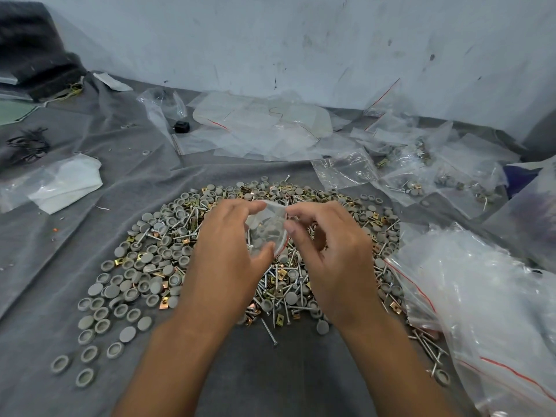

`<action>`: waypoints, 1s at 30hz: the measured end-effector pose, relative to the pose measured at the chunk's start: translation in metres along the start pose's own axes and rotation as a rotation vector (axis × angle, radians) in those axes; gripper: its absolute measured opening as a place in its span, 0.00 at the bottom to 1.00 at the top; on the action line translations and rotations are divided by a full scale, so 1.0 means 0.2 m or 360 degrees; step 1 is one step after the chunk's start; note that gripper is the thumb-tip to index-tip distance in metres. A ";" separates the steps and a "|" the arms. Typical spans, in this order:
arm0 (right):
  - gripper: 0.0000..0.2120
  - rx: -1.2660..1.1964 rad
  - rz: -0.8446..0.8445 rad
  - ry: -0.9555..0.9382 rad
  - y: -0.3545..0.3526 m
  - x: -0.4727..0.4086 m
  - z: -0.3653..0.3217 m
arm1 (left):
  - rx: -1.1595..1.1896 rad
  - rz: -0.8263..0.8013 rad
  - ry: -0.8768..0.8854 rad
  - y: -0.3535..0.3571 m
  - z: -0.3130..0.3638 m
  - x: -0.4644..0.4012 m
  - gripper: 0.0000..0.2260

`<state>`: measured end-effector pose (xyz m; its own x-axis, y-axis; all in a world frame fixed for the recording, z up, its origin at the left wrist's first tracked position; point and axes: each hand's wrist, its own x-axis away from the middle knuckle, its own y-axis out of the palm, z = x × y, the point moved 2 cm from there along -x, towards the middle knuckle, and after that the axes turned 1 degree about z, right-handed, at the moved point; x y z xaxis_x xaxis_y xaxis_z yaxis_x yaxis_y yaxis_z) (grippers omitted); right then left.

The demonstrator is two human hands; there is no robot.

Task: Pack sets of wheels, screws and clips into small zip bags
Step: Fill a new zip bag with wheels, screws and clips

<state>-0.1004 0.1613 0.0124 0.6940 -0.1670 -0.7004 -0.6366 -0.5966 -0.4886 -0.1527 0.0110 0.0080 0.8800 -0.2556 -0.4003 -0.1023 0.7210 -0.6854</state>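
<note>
Zip bag (266, 228), small and clear, sits pinched between both hands above the middle of the heap. The left hand (228, 251) grips it from nine o'clock, thumb under the lower edge and fingers curled over the top; the right hand (328, 254) pinches its red-lined mouth from three o'clock between thumb and forefinger. Grey round shapes show through the thin film, so some wheels seem already inside; the two-sided hold looks meant to keep the mouth steady for filling or pressing shut, though which one I cannot tell.

Beneath the hands spreads the pile: grey wheels (120, 296), flat and disc-like, some dished, fanning out toward seven o'clock; slim shiny metal screws (269, 332) at six o'clock; small brassy folded clips (165, 303) scattered among them. All rest on a soft grey cloth (135, 182), probably to stop parts rolling. At four o'clock lies a large crinkled plastic bag (469, 296) with a red strip; at two o'clock, filled small bags (421, 176) lie heaped; at twelve o'clock, empty clear bags (255, 127).
</note>
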 end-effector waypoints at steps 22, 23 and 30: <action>0.20 0.0623 -0.1223 0.0464 0.06 0.13 0.13 | 0.0033 0.0387 -0.0090 -0.10 0.06 -0.01 0.25; 0.21 0.0640 -0.1230 0.0441 0.07 0.13 0.12 | -0.0025 0.0286 -0.0108 -0.08 0.06 -0.01 0.25; 0.08 0.0501 -0.1236 0.0399 0.09 0.13 0.12 | -0.0053 0.0164 -0.0078 -0.05 0.03 -0.02 0.24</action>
<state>-0.1013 0.1650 -0.0261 1.0000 0.0068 0.0071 0.0091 -0.3749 -0.9270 -0.1514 0.0086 0.0204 0.8855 -0.1491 -0.4401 -0.2080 0.7199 -0.6622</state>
